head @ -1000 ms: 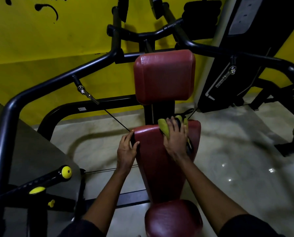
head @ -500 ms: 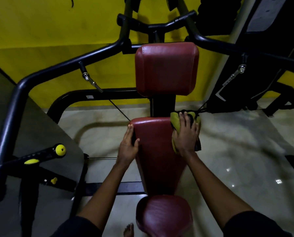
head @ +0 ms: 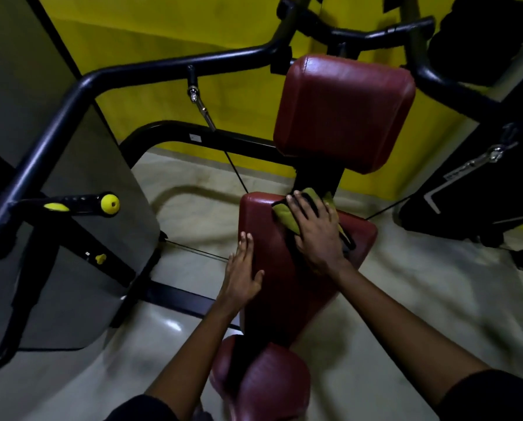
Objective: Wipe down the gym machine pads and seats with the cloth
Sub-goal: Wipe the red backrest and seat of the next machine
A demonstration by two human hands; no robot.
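Three red pads ride on the black frame (head: 150, 71) of this machine, and they explain how I stand; the upper pad (head: 345, 110) sits highest, with neither hand on it; the long middle pad (head: 266, 287) slopes down from it toward me; the round seat (head: 263, 387) is nearest my body, below both arms; I judge the middle pad to be the one being wiped, since both hands are on it; my left hand (head: 242, 275) lies along its left edge, fingers straight and together, thumb lapped onto the face, which I take as bracing the pad against my push; my right hand (head: 314, 235) lies flat with fingers spread, pressing rather than pinching, so the whole palm drives fabric against the upholstery; the yellow-green cloth (head: 286, 215) is under that hand on the pad's upper right part, just below the black post, its folds showing past my fingertips.
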